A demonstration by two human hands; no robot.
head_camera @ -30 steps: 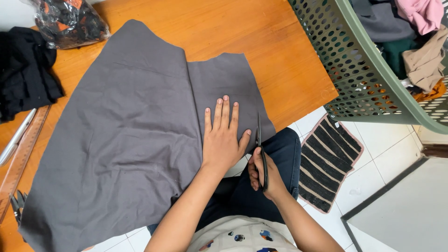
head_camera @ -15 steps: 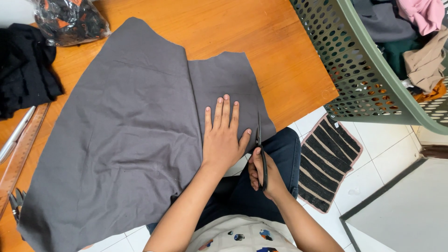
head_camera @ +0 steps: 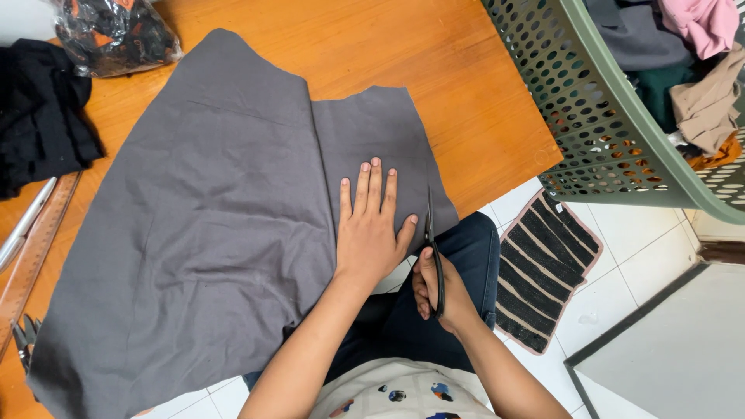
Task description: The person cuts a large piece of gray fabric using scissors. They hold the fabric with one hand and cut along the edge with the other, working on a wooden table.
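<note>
Nothing shifted since before, left hand [head_camera: 371,233] fingers spread flat on grey cloth [head_camera: 209,225] near desk [head_camera: 481,116] edge, right hand [head_camera: 438,291] gripping black scissors [head_camera: 433,240]

An orange-brown wooden surface [head_camera: 481,101] with a smooth, evenly lit grain is seen from above, filling the view from nine o'clock round to one o'clock. Below its edge, from four to six o'clock, a floor [head_camera: 660,248] of white tiles with thin grey joints is shown, and a black-and-grey striped mat [head_camera: 543,268] with a pinkish border is laid on it at four o'clock. A flat grey panel [head_camera: 675,357] framed in dark trim is set at five o'clock.
</note>
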